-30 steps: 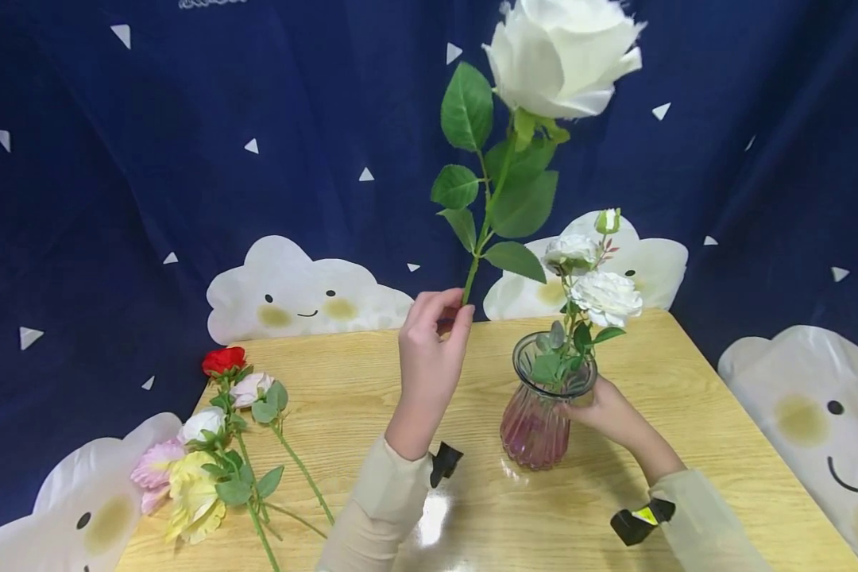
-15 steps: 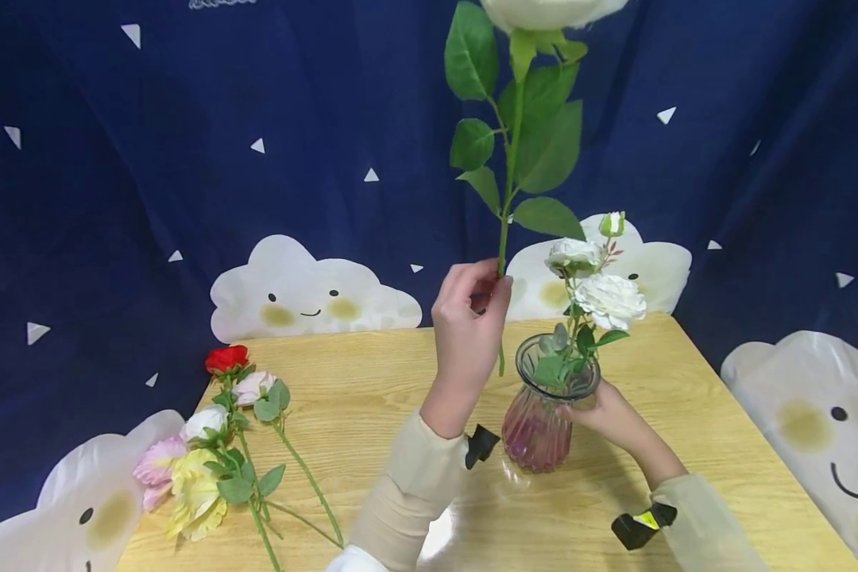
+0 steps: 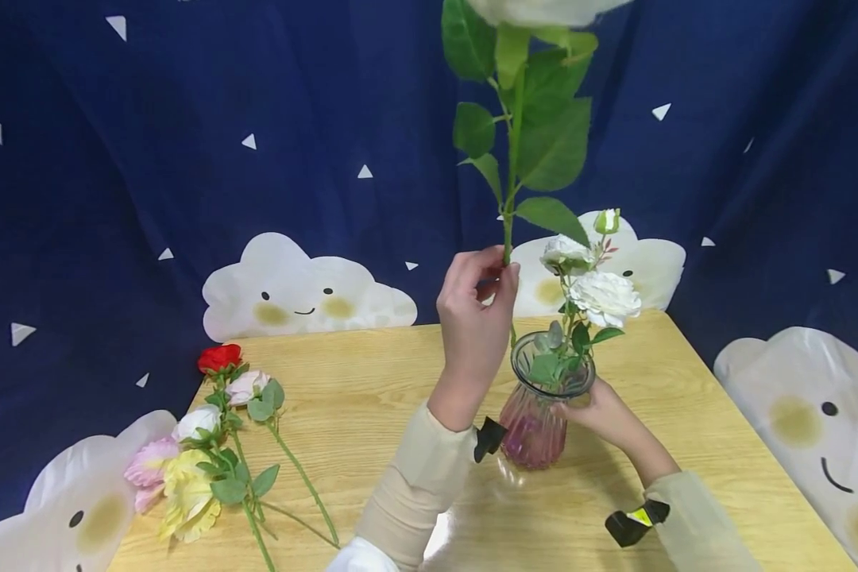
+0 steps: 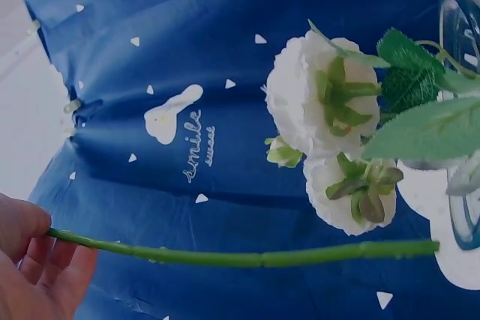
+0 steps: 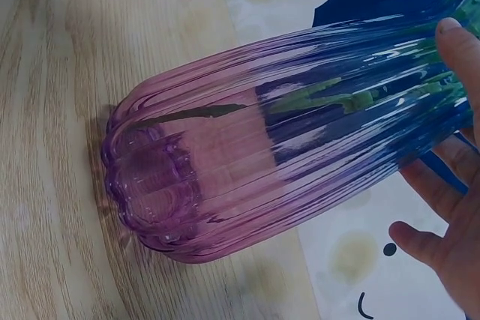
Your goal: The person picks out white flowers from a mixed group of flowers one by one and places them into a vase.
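A: Left hand [image 3: 476, 318]?
B: Fingers pinch the large white rose [image 3: 543, 143] by its stem [image 4: 262, 258], above the table [image 3: 372, 397]; stem tip near the ribbed vase [image 3: 533, 437].
A: Right hand [image 3: 597, 408]?
B: Fingers curl round the vase's neck; base on table, white flowers [image 3: 604, 298] in its mouth.

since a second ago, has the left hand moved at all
Yes, in the head view the left hand has moved right, away from the smiling cloud just left of it and toward the vase.
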Motion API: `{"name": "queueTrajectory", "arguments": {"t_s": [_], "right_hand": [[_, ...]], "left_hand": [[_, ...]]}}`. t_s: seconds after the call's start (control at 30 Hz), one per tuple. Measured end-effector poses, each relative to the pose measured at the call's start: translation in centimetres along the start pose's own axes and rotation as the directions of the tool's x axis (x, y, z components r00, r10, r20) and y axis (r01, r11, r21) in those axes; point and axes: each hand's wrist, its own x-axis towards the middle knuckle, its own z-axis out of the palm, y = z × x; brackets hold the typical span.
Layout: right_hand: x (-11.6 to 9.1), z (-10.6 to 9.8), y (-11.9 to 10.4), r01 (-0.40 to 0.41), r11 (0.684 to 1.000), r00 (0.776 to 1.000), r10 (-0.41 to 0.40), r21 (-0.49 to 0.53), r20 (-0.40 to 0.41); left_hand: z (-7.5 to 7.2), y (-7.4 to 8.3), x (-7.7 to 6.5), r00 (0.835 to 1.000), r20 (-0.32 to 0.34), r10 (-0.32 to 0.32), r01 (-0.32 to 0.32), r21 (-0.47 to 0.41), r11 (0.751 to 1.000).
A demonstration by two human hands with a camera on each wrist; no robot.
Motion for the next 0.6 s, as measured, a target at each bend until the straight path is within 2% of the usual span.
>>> {"name": "queueTrajectory", "arguments": {"t_s": [0.17,0.3,0.47,0.6], "right_hand": [[0.1,0.0,-0.1,-0.007,1.000,1.000,0.007,0.001,-0.002],[0.1,0.1,-0.1,-0.010,1.000,1.000,0.010,0.005,-0.008],[0.0,0.1,-0.2,-0.009,1.000,1.000,0.009,0.008,-0.008],[0.0,0.1,-0.2,-0.011,1.000,1.000,0.011,0.026,-0.006]], "left_hand": [[0.4,-0.2,-0.3,0.999,0.033,0.006,-0.005,-0.016,1.000],[0.9,-0.9,-0.7,0.997,0.070,-0.026,0.025,0.008,1.000],[1.5,-2.4,-1.7,0.983,0.131,-0.132,0.126,0.055,0.990],[1.9,-3.6,-2.5,0.954,0.192,-0.232,0.220,0.081,0.972]]}}
